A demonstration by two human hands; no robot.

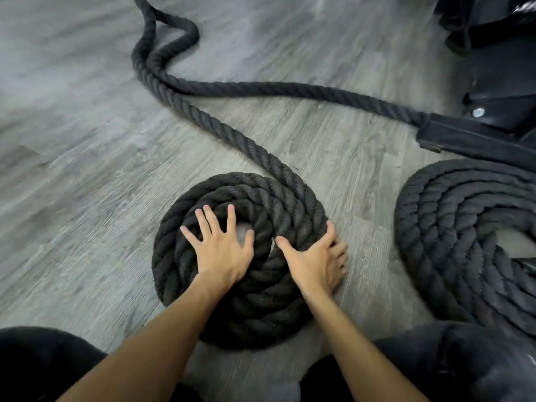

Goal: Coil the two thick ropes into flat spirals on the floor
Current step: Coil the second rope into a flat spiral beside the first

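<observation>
A thick black rope lies partly wound into a flat spiral [261, 204] on the grey floor in front of me. Its loose length [232, 132] runs up and left, loops at the far top, and comes back to a black anchor on the right. My left hand [223, 250] presses flat on the spiral's centre, fingers spread. My right hand [316, 259] lies on the spiral's right edge, fingers curled over the outer turn. A second coiled rope [452, 227] lies flat at the right, partly out of frame.
Black gym equipment with a bolted base [493, 117] stands at the upper right, and a black strap [461, 33] hangs near it. My dark-clothed knees [43, 364] fill the bottom corners. Grey wood-look floor [72, 169] stretches to the left.
</observation>
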